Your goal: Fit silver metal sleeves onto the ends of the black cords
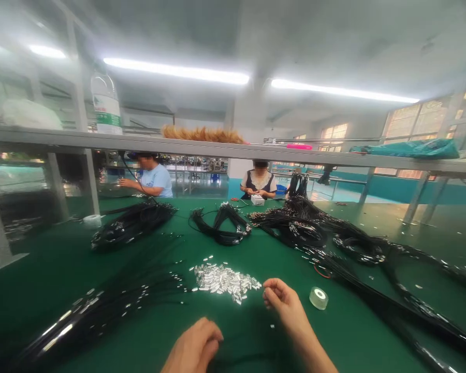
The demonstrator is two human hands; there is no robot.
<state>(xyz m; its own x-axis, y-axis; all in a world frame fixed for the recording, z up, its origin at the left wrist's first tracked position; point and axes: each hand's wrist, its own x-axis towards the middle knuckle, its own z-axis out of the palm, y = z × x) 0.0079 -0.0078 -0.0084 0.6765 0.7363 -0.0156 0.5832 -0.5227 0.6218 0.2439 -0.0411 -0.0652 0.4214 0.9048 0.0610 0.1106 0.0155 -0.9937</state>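
A pile of small shiny silver-white pieces (225, 280) lies on the green tabletop in front of me. Just right of the pile is my right hand (285, 303), thumb and fingertips drawn together in a pinch; anything between them is too small to make out. My left hand (196, 344) is low in the view, below the pile, with its fingers curled inward. Whatever it may hold is hidden. One loose small piece (272, 326) sits on the table below my right hand. Left of the pile spreads a bundle of black cables (112, 305) with bright tips.
A roll of clear tape (319, 298) stands right of my right hand. More black cable bundles (135, 225) and a coiled black cable bundle (223, 228) lie farther back; others run along the right. A metal shelf (217, 147) crosses above. Two people sit beyond the table.
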